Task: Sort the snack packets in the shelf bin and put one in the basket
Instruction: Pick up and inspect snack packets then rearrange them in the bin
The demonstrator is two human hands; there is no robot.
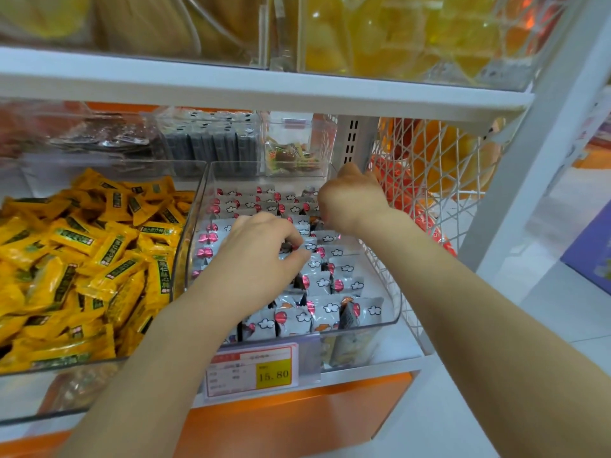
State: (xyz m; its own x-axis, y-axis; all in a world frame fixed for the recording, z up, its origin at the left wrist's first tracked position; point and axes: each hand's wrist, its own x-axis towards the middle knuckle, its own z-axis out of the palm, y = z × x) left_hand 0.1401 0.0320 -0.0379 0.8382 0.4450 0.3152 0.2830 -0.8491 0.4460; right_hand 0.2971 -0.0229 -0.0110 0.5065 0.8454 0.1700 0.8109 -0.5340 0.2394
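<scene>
The silver packets [330,282] are stood in rows inside the clear bin [393,312]. Near the bin's centre, one is seemingly pinched by the curled fingers and thumb of the left hand [261,249]. At 1 o'clock the right hand [350,200] is curled; whether anything is held cannot be told. Yellow packets [82,252] are heaped at 9 o'clock.

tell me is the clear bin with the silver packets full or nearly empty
Mostly full: silver packets stand in rows across the clear bin, its right edge bare.

Left grip [261,249] and right grip [350,198] bare — forearms [158,352] likewise.
</scene>
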